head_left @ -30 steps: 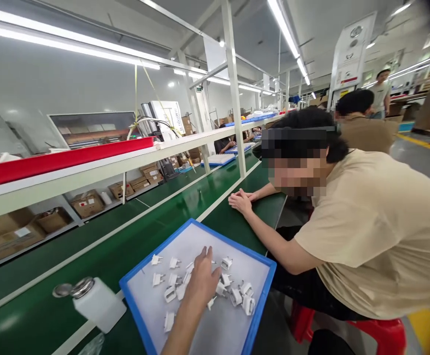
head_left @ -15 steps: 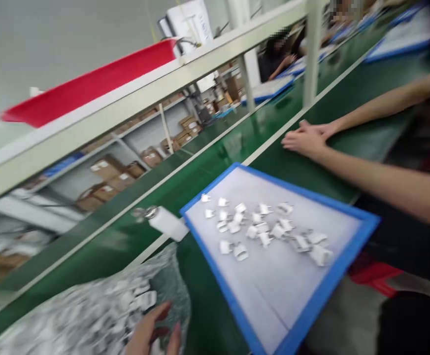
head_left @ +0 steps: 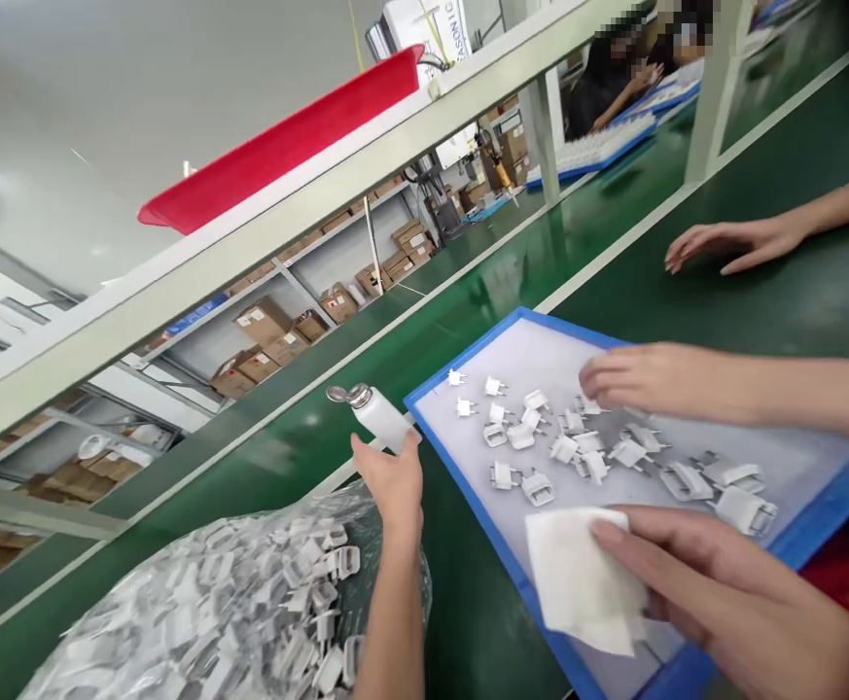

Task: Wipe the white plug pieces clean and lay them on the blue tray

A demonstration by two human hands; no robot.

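My left hand (head_left: 393,478) reaches toward a white dispenser bottle (head_left: 382,418) with a flipped-up metal cap. Its thumb and fingers are spread at the bottle's lower part; whether they touch it I cannot tell. In my right hand (head_left: 716,574), pinched between thumb and fingers, is a folded white wipe (head_left: 577,578), held over the near part of a blue-rimmed white tray (head_left: 468,506). Several white plug adapters (head_left: 539,486) lie scattered on that tray. Below my left forearm, a clear plastic bag (head_left: 212,603) is full of similar white adapters.
A co-worker's hand (head_left: 657,377) reaches over the tray's far side, and their other hand (head_left: 752,243) hovers above the green bench (head_left: 795,301). A pale frame rail (head_left: 285,233) crosses above the bench. Cardboard boxes (head_left: 267,326) fill shelves behind.
My left hand has moved from the bag up to the bottle. My right hand with the wipe has come into view. The co-worker's joined hands have parted, one now over the tray.
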